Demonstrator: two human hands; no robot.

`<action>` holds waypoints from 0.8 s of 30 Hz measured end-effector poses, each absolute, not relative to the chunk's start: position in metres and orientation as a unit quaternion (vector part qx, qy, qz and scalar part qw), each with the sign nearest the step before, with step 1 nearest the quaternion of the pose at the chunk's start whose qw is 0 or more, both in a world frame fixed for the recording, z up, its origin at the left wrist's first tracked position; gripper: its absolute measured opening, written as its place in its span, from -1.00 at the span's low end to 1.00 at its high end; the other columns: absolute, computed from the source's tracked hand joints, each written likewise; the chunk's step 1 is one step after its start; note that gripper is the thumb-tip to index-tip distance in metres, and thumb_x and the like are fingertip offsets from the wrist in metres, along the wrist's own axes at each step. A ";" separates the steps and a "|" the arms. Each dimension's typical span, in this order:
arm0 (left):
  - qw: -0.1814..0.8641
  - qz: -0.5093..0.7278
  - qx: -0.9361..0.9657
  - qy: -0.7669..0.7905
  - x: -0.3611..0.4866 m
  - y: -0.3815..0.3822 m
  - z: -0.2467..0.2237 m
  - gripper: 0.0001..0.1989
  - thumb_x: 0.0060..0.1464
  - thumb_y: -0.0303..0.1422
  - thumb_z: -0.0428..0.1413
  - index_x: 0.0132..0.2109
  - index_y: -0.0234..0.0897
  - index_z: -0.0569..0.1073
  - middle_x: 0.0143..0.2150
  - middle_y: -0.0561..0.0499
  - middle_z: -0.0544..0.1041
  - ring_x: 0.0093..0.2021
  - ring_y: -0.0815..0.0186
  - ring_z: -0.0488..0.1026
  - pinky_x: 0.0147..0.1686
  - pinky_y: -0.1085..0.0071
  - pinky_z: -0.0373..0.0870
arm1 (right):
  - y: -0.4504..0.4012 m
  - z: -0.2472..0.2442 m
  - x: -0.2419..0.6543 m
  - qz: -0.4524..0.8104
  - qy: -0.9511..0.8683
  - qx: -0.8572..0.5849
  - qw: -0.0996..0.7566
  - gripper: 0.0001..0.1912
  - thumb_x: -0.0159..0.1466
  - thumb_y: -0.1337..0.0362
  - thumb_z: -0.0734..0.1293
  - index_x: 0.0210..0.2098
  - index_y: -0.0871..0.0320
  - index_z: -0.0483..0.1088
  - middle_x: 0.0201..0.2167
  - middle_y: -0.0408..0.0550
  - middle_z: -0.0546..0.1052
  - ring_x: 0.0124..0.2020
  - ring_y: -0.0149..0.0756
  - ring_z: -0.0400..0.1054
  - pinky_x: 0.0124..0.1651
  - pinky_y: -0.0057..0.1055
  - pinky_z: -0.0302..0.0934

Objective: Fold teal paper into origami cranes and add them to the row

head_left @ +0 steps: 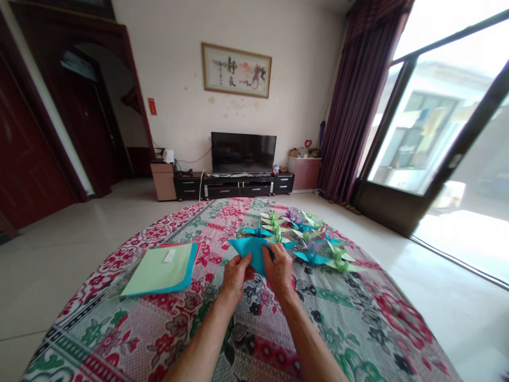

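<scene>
A folded piece of blue paper [251, 248] is held up between my two hands over the middle of the table. My left hand [235, 273] pinches its lower left edge with the thumb on top. On the other side my right hand [279, 265] grips the paper's right part, fingers bent over it. Just beyond my hands stand several folded paper cranes in green, blue and purple, among them a blue crane [313, 255] and a green crane [341, 259]. Some cranes behind my right hand are partly hidden.
To the left lies a stack of square paper sheets [157, 269], light green on top with blue and red below, and a small white slip [169, 256] on it. A flowered tablecloth [131, 334] covers the round table. Beyond it is a television [243, 153] on a low cabinet.
</scene>
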State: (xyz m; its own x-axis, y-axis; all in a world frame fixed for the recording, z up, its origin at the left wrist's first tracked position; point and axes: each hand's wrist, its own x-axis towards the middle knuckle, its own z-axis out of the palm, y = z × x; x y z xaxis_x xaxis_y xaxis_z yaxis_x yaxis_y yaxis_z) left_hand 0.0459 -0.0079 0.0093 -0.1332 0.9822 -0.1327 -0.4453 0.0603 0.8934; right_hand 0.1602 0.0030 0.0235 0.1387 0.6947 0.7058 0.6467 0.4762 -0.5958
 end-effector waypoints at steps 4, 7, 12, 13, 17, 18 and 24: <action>0.595 0.602 0.303 0.438 0.043 -0.007 0.009 -0.63 -0.33 -0.17 0.29 -0.40 -0.36 0.45 -0.61 0.06 0.46 -0.63 0.43 0.37 -0.65 0.54 0.26 | 0.001 0.028 0.162 0.038 -0.656 -0.514 0.551 -0.71 0.24 0.19 0.16 -0.37 0.18 0.46 -0.44 -0.06 0.43 -0.44 -0.36 0.27 -0.32 -0.46 0.12; 0.598 0.613 0.294 0.426 0.037 -0.005 0.011 -0.62 -0.36 -0.20 0.31 -0.39 -0.35 0.45 -0.57 0.08 0.46 -0.62 0.45 0.38 -0.64 0.56 0.26 | 0.002 0.029 0.163 0.057 -0.659 -0.507 0.552 -0.70 0.23 0.18 0.17 -0.38 0.19 0.47 -0.46 -0.06 0.43 -0.45 -0.36 0.27 -0.32 -0.46 0.12; 0.571 0.639 0.280 0.433 0.028 -0.001 0.012 -0.64 -0.41 -0.23 0.32 -0.46 -0.36 0.41 -0.64 0.12 0.41 -0.65 0.47 0.34 -0.65 0.57 0.24 | 0.002 0.029 0.161 0.099 -0.657 -0.508 0.548 -0.68 0.21 0.15 0.18 -0.37 0.20 0.49 -0.48 -0.09 0.44 -0.46 -0.36 0.27 -0.35 -0.48 0.11; 0.571 0.638 0.278 0.435 0.027 0.000 0.011 -0.64 -0.41 -0.23 0.32 -0.46 -0.36 0.41 -0.64 0.11 0.42 -0.65 0.47 0.34 -0.65 0.57 0.24 | 0.002 0.030 0.161 0.110 -0.651 -0.512 0.550 -0.68 0.20 0.13 0.19 -0.38 0.20 0.49 -0.50 -0.10 0.43 -0.47 -0.37 0.26 -0.36 -0.48 0.11; 0.582 0.637 0.269 0.428 0.023 0.001 0.010 -0.64 -0.38 -0.22 0.32 -0.44 -0.36 0.41 -0.62 0.10 0.43 -0.64 0.47 0.35 -0.66 0.57 0.25 | 0.000 0.033 0.161 0.166 -0.627 -0.521 0.555 -0.63 0.16 0.07 0.21 -0.40 0.22 0.51 -0.56 -0.14 0.41 -0.52 -0.39 0.22 -0.43 -0.51 0.09; 0.581 0.642 0.266 0.425 0.021 0.002 0.010 -0.64 -0.37 -0.22 0.31 -0.44 -0.36 0.41 -0.61 0.10 0.43 -0.63 0.46 0.36 -0.66 0.57 0.25 | 0.000 0.034 0.161 0.177 -0.624 -0.520 0.556 -0.63 0.15 0.06 0.22 -0.39 0.22 0.51 -0.56 -0.14 0.41 -0.52 -0.39 0.21 -0.44 -0.51 0.08; 0.573 0.658 0.253 0.419 0.014 0.006 0.007 -0.67 -0.37 -0.25 0.31 -0.47 -0.34 0.39 -0.60 0.10 0.44 -0.62 0.47 0.37 -0.65 0.58 0.27 | -0.001 0.035 0.160 0.232 -0.604 -0.517 0.560 -0.60 0.11 0.02 0.24 -0.38 0.23 0.52 -0.57 -0.15 0.38 -0.52 -0.40 0.18 -0.51 -0.54 0.05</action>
State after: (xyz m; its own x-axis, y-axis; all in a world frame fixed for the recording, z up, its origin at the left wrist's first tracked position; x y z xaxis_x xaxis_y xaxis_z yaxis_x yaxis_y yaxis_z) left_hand 0.0140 0.0062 0.0065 -0.2155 0.9652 -0.1480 -0.5422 0.0078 0.8402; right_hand 0.1597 -0.0007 0.0352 0.1615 0.8846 0.4376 0.3645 0.3586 -0.8594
